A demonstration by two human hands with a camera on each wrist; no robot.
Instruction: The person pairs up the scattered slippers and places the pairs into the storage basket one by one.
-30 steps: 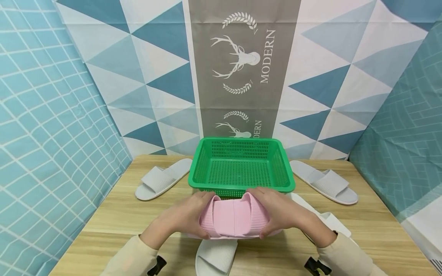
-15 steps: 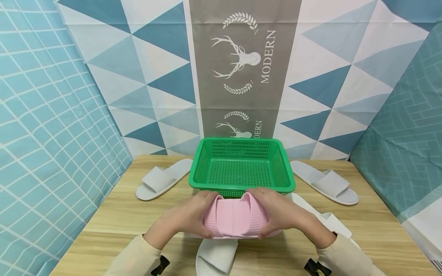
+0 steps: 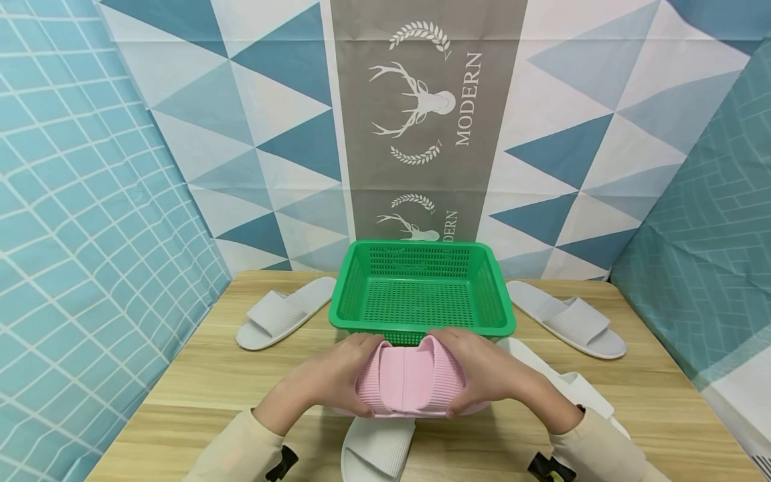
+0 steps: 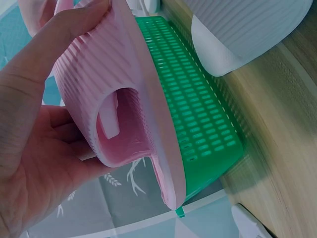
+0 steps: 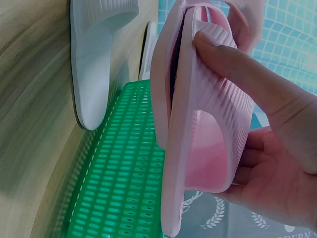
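Observation:
Two pink slippers stand side by side before the basket in the head view. My left hand grips the left pink slipper by its ribbed strap, thumb on the near side. My right hand holds the right pink slipper the same way. Their inner edges meet in the middle. In the left wrist view the strap arches away from the sole, with fingers behind it. The right wrist view shows a dark gap between two pink soles. Beneath them, a white slipper points toward the basket, partly hidden.
A green perforated basket stands just beyond the pink slippers, against the patterned backdrop. One white slipper lies at the back left, another white slipper at the back right. A further white slipper lies partly under my right forearm.
My left hand has shifted slightly right with its pink slipper, and my right hand very slightly left, bringing the pair a little closer together. The basket and white slippers have stayed put.

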